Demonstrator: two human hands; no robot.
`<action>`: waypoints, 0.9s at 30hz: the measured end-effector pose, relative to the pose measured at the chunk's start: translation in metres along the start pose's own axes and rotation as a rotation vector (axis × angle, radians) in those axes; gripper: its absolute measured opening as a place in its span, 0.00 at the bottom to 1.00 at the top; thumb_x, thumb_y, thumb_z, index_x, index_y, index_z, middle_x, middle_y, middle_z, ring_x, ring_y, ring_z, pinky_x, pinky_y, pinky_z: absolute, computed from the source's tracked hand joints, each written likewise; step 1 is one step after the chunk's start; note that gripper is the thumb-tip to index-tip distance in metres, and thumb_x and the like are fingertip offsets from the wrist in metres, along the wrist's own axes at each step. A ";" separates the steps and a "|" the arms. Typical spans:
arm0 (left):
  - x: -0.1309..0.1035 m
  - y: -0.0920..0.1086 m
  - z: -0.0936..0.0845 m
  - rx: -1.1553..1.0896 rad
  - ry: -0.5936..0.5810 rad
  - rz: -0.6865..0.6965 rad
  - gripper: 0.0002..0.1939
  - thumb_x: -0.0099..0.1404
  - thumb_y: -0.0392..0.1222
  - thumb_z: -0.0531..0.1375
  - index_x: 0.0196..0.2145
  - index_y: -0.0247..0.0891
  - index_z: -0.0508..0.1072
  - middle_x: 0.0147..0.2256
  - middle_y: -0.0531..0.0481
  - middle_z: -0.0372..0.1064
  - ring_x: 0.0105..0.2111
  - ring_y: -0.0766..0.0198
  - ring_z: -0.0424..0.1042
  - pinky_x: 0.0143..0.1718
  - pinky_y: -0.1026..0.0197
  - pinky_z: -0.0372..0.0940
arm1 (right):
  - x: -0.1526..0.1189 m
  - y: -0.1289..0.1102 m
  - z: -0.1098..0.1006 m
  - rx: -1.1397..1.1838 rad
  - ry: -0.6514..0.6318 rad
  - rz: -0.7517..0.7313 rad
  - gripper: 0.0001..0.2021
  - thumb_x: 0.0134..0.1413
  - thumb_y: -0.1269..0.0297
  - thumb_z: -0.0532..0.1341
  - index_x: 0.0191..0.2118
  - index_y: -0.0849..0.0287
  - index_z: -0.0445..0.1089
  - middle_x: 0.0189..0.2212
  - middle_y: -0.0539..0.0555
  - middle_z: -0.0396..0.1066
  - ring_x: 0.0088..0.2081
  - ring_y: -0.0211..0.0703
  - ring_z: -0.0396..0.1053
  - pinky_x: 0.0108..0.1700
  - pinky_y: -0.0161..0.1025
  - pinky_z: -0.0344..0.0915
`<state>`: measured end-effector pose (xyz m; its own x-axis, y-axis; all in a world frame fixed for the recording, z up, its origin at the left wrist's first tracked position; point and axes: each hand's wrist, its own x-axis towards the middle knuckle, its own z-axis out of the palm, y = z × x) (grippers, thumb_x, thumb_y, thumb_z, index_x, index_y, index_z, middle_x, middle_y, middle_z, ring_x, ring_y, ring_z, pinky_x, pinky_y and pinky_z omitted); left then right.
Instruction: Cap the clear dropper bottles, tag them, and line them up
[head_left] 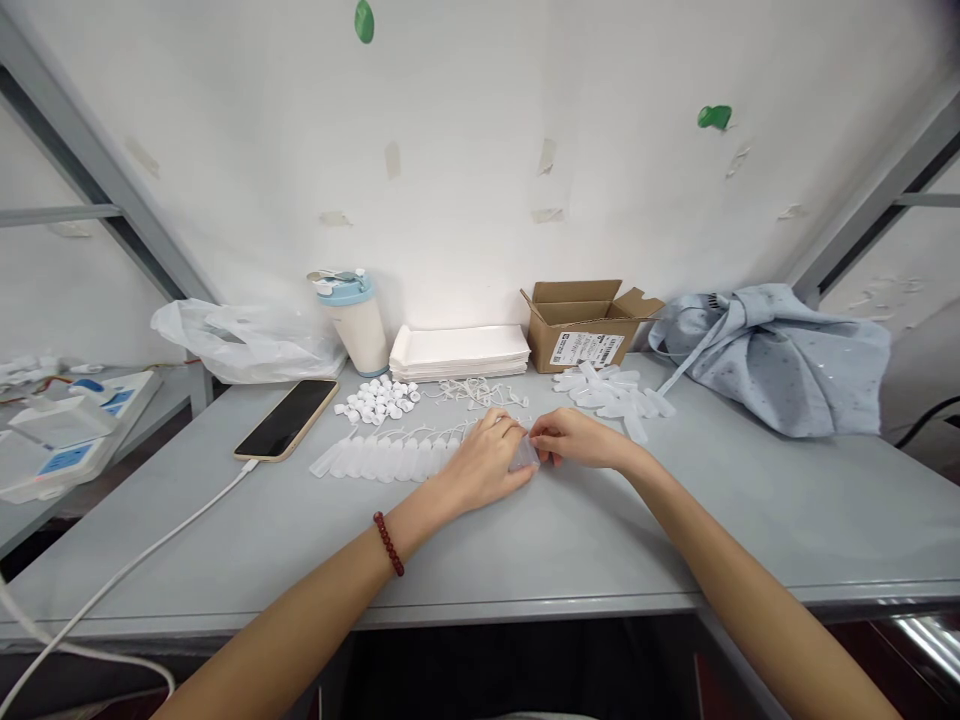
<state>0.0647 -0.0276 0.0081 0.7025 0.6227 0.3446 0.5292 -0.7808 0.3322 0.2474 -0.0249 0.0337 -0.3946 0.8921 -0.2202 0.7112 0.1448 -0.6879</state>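
My left hand point(484, 462), with a dark red bead bracelet point(388, 544) on the wrist, lies low over the table. Its thumb and fingers close round a translucent plastic piece point(525, 455). At that piece's right end, my right hand point(574, 437) has its fingers pinched together; what they grip is too small to make out. Left of my hands runs an overlapping row of translucent plastic pieces point(386, 458) with thin strings at their tops. Behind it are a heap of small white caps point(379, 399) and a tangle of white strings point(476, 392). More translucent pieces point(611, 390) lie loose to the right.
Along the wall stand a plastic bag point(247, 340), a tumbler point(356, 325), stacked white trays point(461, 352), an open cardboard box point(581, 335) and a bundled grey-blue cloth point(787, 360). A phone point(289, 420) with a white cable point(165, 540) lies at the left.
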 end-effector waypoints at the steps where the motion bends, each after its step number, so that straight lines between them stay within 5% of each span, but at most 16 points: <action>1: 0.000 0.000 0.000 -0.002 -0.004 -0.003 0.12 0.60 0.43 0.58 0.41 0.35 0.68 0.41 0.42 0.68 0.50 0.50 0.61 0.49 0.50 0.63 | -0.001 -0.001 -0.001 0.001 -0.004 -0.001 0.09 0.51 0.64 0.53 0.29 0.62 0.68 0.24 0.53 0.72 0.23 0.38 0.67 0.28 0.35 0.62; 5: -0.001 -0.001 -0.001 0.000 -0.010 -0.007 0.17 0.60 0.43 0.60 0.45 0.34 0.67 0.43 0.41 0.68 0.52 0.49 0.59 0.50 0.48 0.62 | -0.010 -0.004 -0.016 -0.020 -0.025 -0.002 0.10 0.52 0.63 0.54 0.30 0.62 0.69 0.27 0.54 0.74 0.27 0.39 0.69 0.31 0.35 0.63; 8: -0.002 -0.004 -0.005 -0.007 0.006 0.003 0.21 0.58 0.45 0.61 0.48 0.34 0.66 0.44 0.41 0.67 0.52 0.49 0.58 0.51 0.48 0.62 | -0.022 0.005 -0.038 -0.050 0.078 0.054 0.10 0.53 0.61 0.54 0.31 0.61 0.70 0.29 0.54 0.74 0.28 0.39 0.70 0.28 0.34 0.62; 14: -0.002 -0.010 -0.015 -0.077 0.039 -0.037 0.23 0.57 0.48 0.62 0.47 0.36 0.66 0.46 0.41 0.67 0.52 0.49 0.57 0.51 0.46 0.61 | -0.035 0.044 -0.075 -0.259 0.347 0.413 0.14 0.52 0.62 0.56 0.19 0.61 0.65 0.21 0.55 0.73 0.23 0.39 0.67 0.26 0.35 0.58; 19: -0.003 -0.008 -0.012 -0.100 -0.028 -0.005 0.23 0.59 0.48 0.60 0.50 0.37 0.65 0.49 0.42 0.66 0.57 0.48 0.53 0.53 0.46 0.59 | -0.038 0.055 -0.081 -0.400 0.304 0.592 0.17 0.49 0.59 0.58 0.14 0.59 0.64 0.17 0.55 0.71 0.24 0.43 0.68 0.27 0.38 0.58; 27: -0.003 -0.005 -0.008 -0.057 -0.078 0.006 0.16 0.62 0.45 0.57 0.47 0.39 0.67 0.46 0.45 0.68 0.56 0.48 0.55 0.52 0.46 0.60 | -0.037 0.064 -0.080 -0.375 0.248 0.651 0.16 0.43 0.57 0.62 0.13 0.58 0.62 0.17 0.55 0.70 0.23 0.43 0.68 0.25 0.38 0.59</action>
<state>0.0563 -0.0254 0.0127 0.7419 0.6102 0.2779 0.4984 -0.7791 0.3802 0.3536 -0.0142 0.0533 0.2780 0.9100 -0.3075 0.9205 -0.3439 -0.1854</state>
